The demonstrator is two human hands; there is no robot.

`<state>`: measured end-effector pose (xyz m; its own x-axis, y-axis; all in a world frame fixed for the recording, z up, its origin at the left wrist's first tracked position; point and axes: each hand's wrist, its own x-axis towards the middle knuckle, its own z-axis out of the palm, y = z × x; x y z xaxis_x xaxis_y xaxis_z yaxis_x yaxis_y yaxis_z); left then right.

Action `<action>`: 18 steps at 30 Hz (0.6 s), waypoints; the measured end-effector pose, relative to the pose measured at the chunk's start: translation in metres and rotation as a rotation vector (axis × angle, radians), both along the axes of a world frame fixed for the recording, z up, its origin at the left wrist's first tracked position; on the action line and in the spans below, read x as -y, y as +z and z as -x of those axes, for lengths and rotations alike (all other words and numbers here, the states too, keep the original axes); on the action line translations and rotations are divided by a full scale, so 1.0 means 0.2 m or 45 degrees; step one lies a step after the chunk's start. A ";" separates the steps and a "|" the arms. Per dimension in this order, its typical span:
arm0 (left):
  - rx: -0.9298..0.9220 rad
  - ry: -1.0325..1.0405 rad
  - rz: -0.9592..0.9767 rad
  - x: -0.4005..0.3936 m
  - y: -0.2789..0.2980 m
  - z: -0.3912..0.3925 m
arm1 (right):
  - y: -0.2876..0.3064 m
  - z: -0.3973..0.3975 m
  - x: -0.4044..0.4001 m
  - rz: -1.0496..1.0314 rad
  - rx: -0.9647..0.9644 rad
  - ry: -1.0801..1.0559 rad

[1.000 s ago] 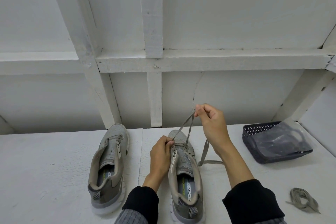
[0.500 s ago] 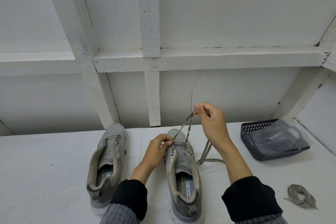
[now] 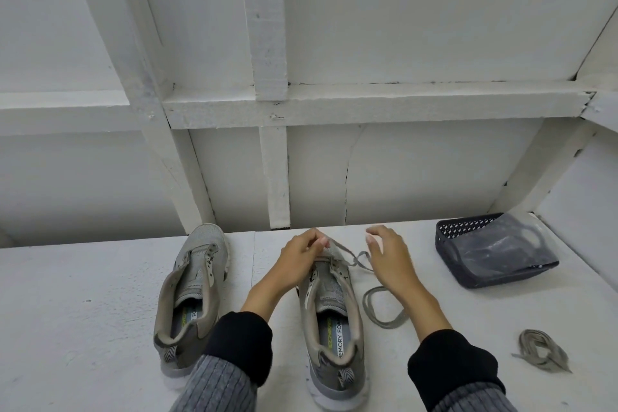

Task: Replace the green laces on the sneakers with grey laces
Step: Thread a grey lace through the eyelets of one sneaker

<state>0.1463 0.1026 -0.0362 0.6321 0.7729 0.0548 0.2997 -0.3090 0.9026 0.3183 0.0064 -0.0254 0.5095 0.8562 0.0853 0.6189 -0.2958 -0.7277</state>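
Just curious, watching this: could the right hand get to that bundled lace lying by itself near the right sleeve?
Probably yes. The right hand is open and holds nothing, and the bundled lace lies on bare table on that same side, nothing covering it. The basket sits farther back, out of the way.

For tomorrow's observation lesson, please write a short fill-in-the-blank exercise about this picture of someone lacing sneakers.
1. The left hand pinches the lace at the ____ end of the right-hand sneaker.
2. The right hand hovers with fingers spread, holding ____.
3. The dark basket holds a clear ____ bag.
4. The left-hand sneaker has ____ lace in its eyelets.

Missing words: toe; nothing; plastic; no
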 end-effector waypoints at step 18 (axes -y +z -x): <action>0.276 -0.009 0.131 0.03 0.14 0.08 | 0.13 0.22 -0.08 -0.001 -0.598 0.343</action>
